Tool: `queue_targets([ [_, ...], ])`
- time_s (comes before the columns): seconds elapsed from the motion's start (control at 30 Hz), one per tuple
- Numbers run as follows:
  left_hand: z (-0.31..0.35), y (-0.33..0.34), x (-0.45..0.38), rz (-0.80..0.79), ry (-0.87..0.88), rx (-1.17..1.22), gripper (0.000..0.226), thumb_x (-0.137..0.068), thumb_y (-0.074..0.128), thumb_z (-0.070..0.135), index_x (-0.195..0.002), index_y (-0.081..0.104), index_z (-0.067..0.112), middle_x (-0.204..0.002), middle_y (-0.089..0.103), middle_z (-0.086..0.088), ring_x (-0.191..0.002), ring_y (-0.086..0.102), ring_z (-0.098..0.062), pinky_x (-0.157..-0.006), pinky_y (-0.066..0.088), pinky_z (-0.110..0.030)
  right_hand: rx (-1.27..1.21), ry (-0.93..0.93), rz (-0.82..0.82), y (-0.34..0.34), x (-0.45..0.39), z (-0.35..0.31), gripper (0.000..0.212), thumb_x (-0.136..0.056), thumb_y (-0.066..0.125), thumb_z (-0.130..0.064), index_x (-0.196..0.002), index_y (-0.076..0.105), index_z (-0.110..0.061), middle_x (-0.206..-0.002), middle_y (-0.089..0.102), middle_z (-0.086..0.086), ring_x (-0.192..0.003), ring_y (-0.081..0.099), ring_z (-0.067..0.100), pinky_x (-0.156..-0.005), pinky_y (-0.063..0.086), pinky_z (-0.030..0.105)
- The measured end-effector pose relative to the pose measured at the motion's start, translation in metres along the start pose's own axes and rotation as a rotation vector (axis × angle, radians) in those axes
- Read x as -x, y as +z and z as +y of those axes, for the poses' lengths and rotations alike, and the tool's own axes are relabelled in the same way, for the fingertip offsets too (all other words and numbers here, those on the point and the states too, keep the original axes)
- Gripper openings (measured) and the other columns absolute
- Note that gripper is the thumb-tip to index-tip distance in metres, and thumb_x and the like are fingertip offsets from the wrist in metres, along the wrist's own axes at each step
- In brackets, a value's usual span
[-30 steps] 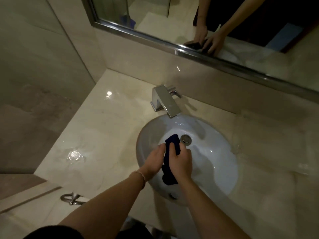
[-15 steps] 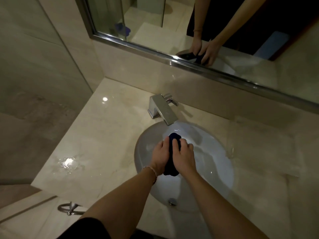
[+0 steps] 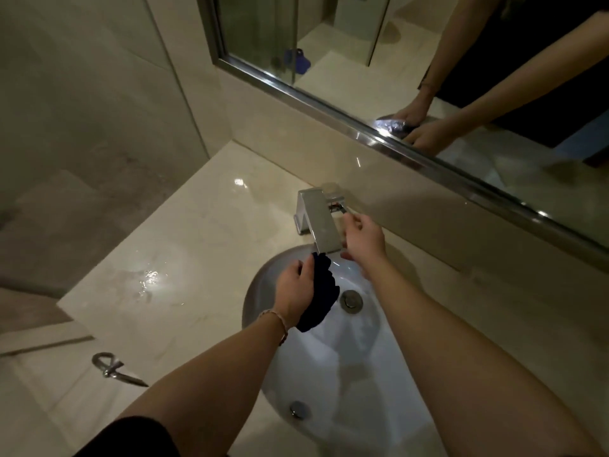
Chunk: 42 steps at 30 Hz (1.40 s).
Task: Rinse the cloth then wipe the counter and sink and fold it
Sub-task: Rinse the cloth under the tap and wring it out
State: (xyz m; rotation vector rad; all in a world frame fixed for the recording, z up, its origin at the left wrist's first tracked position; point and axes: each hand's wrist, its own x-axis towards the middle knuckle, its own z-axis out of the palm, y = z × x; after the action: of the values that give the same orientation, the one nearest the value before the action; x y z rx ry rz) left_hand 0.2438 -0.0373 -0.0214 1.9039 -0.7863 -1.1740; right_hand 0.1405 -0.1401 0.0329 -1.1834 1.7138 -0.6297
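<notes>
My left hand (image 3: 293,288) grips a bunched dark blue cloth (image 3: 321,293) over the white oval sink (image 3: 329,357), just under the spout of the square chrome faucet (image 3: 318,219). My right hand (image 3: 362,240) is beside the faucet's right side, its fingers reaching to the handle at the back; whether they hold the handle I cannot make out. The drain (image 3: 352,300) lies right of the cloth. I see no water stream.
The beige marble counter (image 3: 171,265) carries a wet patch (image 3: 151,278) at the left. A framed mirror (image 3: 362,127) runs along the back wall. A metal hook (image 3: 112,366) sits below the counter's front left edge.
My right hand has let go of the cloth and moved up to the faucet's right side. The left hand holds the cloth alone, nearer the spout. The camera moved closer.
</notes>
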Motion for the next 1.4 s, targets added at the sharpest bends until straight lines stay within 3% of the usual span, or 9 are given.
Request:
queue_targets([
  [0.07,0.002,0.001,-0.006,0.011,0.03,0.008,0.049,-0.106,0.046,0.043,-0.086,0.061,0.001,-0.081,0.064,-0.011,-0.073,0.057,-0.02,-0.068,0.043,-0.036,-0.002,-0.046,0.0,0.004,-0.003,-0.003,0.038,-0.101,0.052,-0.042,-0.129,0.061,-0.017,-0.11,0.068,0.007,-0.096,0.067,0.025,-0.085,0.059,0.048],
  [0.33,0.0,0.002,-0.019,-0.072,0.06,-0.043,0.046,-0.107,0.04,0.048,-0.106,0.068,0.012,-0.099,0.072,-0.007,-0.093,0.067,-0.023,-0.087,0.053,-0.042,0.086,-0.146,0.078,0.009,-0.013,-0.012,0.025,-0.103,0.048,-0.015,-0.1,0.07,-0.005,-0.09,0.064,0.008,-0.081,0.054,0.018,-0.067,0.039,0.026],
  [0.7,0.004,-0.001,-0.015,-0.124,0.018,-0.001,0.044,-0.107,0.04,0.048,-0.102,0.068,0.014,-0.098,0.072,-0.006,-0.093,0.068,-0.022,-0.092,0.054,-0.048,0.018,-0.085,0.107,0.006,-0.025,-0.011,0.023,-0.102,0.049,-0.015,-0.101,0.072,-0.008,-0.094,0.07,0.016,-0.085,0.063,0.029,-0.085,0.055,0.048],
  [0.8,0.003,-0.002,-0.015,-0.137,0.005,0.007,0.045,-0.106,0.04,0.05,-0.102,0.068,0.015,-0.098,0.072,-0.007,-0.093,0.068,-0.024,-0.092,0.055,-0.049,-0.025,-0.058,0.111,0.006,-0.024,-0.009,0.023,-0.102,0.05,-0.022,-0.086,0.067,-0.019,-0.085,0.066,0.01,-0.08,0.061,0.027,-0.082,0.055,0.05],
  [1.0,-0.003,0.001,-0.017,-0.155,-0.009,0.082,0.057,-0.099,0.043,0.058,-0.099,0.069,0.007,-0.093,0.072,-0.016,-0.091,0.069,-0.035,-0.088,0.056,-0.056,-0.216,0.221,0.217,0.013,0.016,0.048,0.042,-0.101,0.045,-0.038,-0.085,0.065,-0.005,-0.087,0.068,0.016,-0.075,0.058,0.026,-0.071,0.046,0.038],
  [1.13,-0.007,0.006,-0.016,-0.184,-0.031,0.104,0.05,-0.099,0.046,0.057,-0.096,0.069,0.012,-0.095,0.074,-0.011,-0.093,0.071,-0.03,-0.086,0.059,-0.051,-0.315,0.499,0.054,0.032,0.05,0.08,0.051,-0.088,0.042,-0.066,-0.085,0.066,-0.021,-0.1,0.073,0.009,-0.087,0.066,0.027,-0.087,0.057,0.045],
  [1.2,-0.001,0.007,-0.013,-0.204,-0.063,0.139,0.037,-0.107,0.045,0.043,-0.096,0.069,0.016,-0.094,0.075,-0.005,-0.09,0.072,-0.02,-0.079,0.059,-0.038,-0.524,0.596,-0.067,0.034,0.064,0.075,0.043,-0.096,0.049,-0.061,-0.083,0.065,-0.023,-0.086,0.074,0.006,-0.077,0.069,0.025,-0.083,0.058,0.044],
  [1.3,-0.004,0.01,-0.019,-0.205,-0.076,0.171,0.036,-0.107,0.046,0.038,-0.103,0.07,0.012,-0.097,0.076,-0.005,-0.091,0.073,-0.018,-0.085,0.061,-0.039,-0.712,0.562,-0.133,0.037,0.062,0.083,0.045,-0.1,0.048,-0.055,-0.089,0.07,-0.017,-0.075,0.076,0.003,-0.064,0.073,0.017,-0.069,0.056,0.035],
  [1.4,-0.005,0.009,-0.023,-0.185,-0.105,0.218,0.041,-0.103,0.048,0.048,-0.103,0.072,0.015,-0.101,0.077,-0.007,-0.097,0.073,-0.025,-0.094,0.058,-0.05,-0.77,0.508,-0.111,0.042,0.057,0.076,0.045,-0.095,0.056,-0.059,-0.098,0.075,-0.017,-0.086,0.079,0.003,-0.077,0.076,0.02,-0.082,0.06,0.041],
])
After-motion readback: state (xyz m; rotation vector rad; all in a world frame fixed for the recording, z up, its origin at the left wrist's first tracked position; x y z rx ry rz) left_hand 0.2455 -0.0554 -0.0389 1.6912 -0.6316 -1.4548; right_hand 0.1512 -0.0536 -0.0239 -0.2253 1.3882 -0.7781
